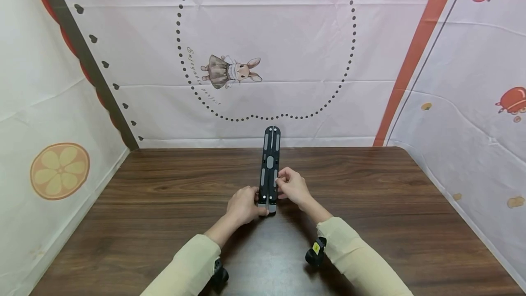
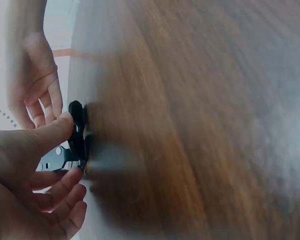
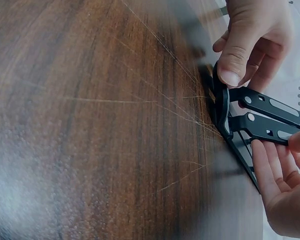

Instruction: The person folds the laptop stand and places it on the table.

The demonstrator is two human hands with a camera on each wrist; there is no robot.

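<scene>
Stand (image 1: 265,168), black and narrow, is pointing from 6 to 12 o'clock over wooden table (image 1: 181,172), between hands; left hand (image 1: 243,205) is pinching near end from 7 o'clock, right hand (image 1: 293,187) pinching right-hand bar from 4 o'clock.

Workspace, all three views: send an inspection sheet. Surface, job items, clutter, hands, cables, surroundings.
Surface: brown wood-grain table; thin pale streaks in the right wrist view, scratches or not I can't tell.
Job's things: one black stand, two parallel bars with grey pads, between the hands.
Clutter: nothing seen.
Hands: left hand grips the stand's near end; right hand holds its right bar, thumb on top, fingers below.
Cables: nothing seen.
Surroundings: pale printed sheets behind and on both sides, with a rabbit print and an orange-slice print.
</scene>
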